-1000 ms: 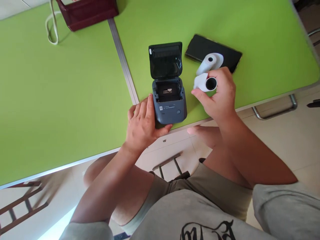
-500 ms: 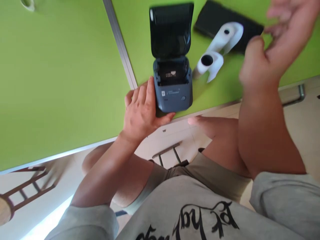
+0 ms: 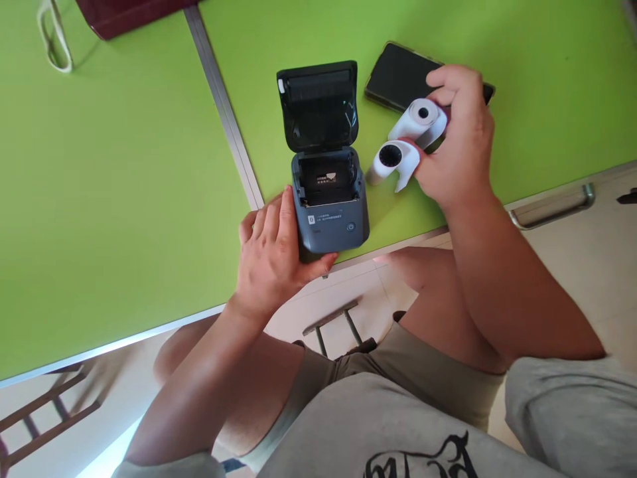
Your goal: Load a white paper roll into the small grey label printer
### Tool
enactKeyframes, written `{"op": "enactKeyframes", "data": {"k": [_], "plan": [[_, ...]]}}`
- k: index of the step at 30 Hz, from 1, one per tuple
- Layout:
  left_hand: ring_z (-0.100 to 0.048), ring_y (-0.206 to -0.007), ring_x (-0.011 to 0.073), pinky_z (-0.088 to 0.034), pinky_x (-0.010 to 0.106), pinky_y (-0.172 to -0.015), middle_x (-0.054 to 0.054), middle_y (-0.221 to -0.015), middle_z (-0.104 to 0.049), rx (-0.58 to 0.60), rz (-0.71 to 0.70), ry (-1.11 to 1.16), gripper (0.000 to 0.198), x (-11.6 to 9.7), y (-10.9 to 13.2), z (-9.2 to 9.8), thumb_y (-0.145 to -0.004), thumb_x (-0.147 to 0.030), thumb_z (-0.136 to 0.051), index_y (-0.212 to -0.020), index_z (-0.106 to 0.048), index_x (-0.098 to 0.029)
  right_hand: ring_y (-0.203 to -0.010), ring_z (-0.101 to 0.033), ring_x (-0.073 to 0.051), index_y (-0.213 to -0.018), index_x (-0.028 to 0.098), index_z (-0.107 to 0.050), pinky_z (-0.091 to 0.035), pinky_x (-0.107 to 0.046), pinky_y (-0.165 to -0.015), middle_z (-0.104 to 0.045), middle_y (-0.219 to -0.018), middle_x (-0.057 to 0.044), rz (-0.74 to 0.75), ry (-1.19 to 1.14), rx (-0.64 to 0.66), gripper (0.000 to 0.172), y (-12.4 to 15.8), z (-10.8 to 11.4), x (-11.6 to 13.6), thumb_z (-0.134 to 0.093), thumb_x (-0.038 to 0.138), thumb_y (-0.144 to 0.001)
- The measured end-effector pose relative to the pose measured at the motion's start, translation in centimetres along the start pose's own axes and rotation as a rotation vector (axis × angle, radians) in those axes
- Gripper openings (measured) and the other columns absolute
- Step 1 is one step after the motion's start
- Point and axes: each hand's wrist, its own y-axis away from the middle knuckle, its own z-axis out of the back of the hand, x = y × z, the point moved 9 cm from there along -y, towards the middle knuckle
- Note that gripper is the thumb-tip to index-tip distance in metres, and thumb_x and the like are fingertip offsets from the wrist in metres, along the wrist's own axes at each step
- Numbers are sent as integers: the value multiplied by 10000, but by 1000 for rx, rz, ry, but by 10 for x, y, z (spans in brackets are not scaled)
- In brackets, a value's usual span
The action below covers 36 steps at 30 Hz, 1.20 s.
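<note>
A small blue-grey label printer stands near the table's front edge, its dark lid raised and its paper bay showing. My left hand holds it, fingers along the left side and thumb across the lower front edge. To the right of the printer are two white paper rolls on end: a nearer one with a wide dark core, and a farther one with a smaller core hole. My right hand closes around the farther roll, its thumb between the two rolls. Some fingertips are hidden behind the paper.
Behind the rolls lies a black phone, partly covered by my right hand. A metal strip crosses the green table. A white cord loop and a dark red object are at the far left. A metal handle sits below the right edge.
My right hand has come down and left from the upper right onto the farther roll, which now sits closer to the nearer roll. My left hand stays on the printer. The view has shifted.
</note>
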Motion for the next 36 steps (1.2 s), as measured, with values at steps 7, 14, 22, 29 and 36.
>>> {"op": "enactKeyframes", "data": {"k": [7, 14, 22, 29, 36], "plan": [[-626, -1268, 428, -376, 518, -1108, 290, -1435, -627, 22, 34, 5, 1124, 3, 0, -3, -913, -892, -388, -1578, -400, 13, -1071, -691, -262, -1052, 198, -624, -503, -371, -940, -734, -1117, -160, -52, 212, 122, 227, -2, -10, -6, -713, 233, -846], [-631, -1260, 409, -390, 504, -1093, 294, -1419, -633, 10, 17, 0, 1127, 2, -1, -2, -908, -892, -405, -1550, -429, 34, -1358, -618, -312, -1291, 145, -612, -541, -385, -1000, -678, -1230, -154, 217, -92, -393, 412, 12, 49, 37, -628, 163, -879], [-640, -1263, 396, -384, 488, -1079, 290, -1412, -643, -20, 6, 58, 1081, 1, -1, 2, -921, -857, -451, -1543, -446, 27, -939, -758, -233, -1112, 261, -678, -569, -380, -826, -801, -1138, -42, 209, 199, 342, 335, 0, -24, 122, -586, 86, -841], [-628, -1308, 368, -379, 473, -1095, 263, -1454, -637, -3, 22, 91, 1046, 2, -1, 1, -937, -848, -425, -1558, -442, -6, -916, -738, -256, -1034, 285, -609, -498, -396, -805, -802, -1079, -20, 101, 249, 523, 198, -2, -37, 112, -586, 147, -895], [-610, -1340, 375, -391, 480, -1117, 276, -1486, -612, 31, 25, 94, 1062, 2, 0, 0, -935, -848, -446, -1574, -418, 1, -830, -689, -231, -1002, 300, -638, -490, -393, -890, -788, -986, 11, 114, 276, 516, 211, -9, -35, 115, -558, 141, -889]]}}
